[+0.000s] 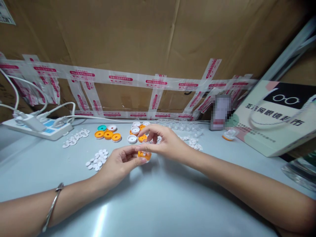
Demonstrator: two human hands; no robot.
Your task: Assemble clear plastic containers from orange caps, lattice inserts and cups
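Note:
In front of me, my left hand (pixel 122 160) pinches a small round orange plastic piece (pixel 145 154) with a pale lower edge, thumb in front and fingers behind. Right above it, my right hand (pixel 164 140) is bent with thumb and fingers drawn together over the top of the piece. Something small and clear seems to be between its fingertips, but the fingers cover most of it. Behind the hands lie orange round caps (pixel 108 135), a green cap (pixel 101 127) and white round caps (pixel 132 139). Nearest my left wrist is a pile of small white discs (pixel 97 160).
White stemmed pieces (pixel 74 138) lie at left, before a power strip (pixel 41 128) with cables. Clear plastic parts (pixel 190 127) and small white parts (pixel 194 143) lie behind my right arm. An orange-and-clear piece (pixel 229 135), a phone (pixel 220 112) and a paper bag (pixel 276 121) are at right. Cardboard (pixel 123 39) stands behind.

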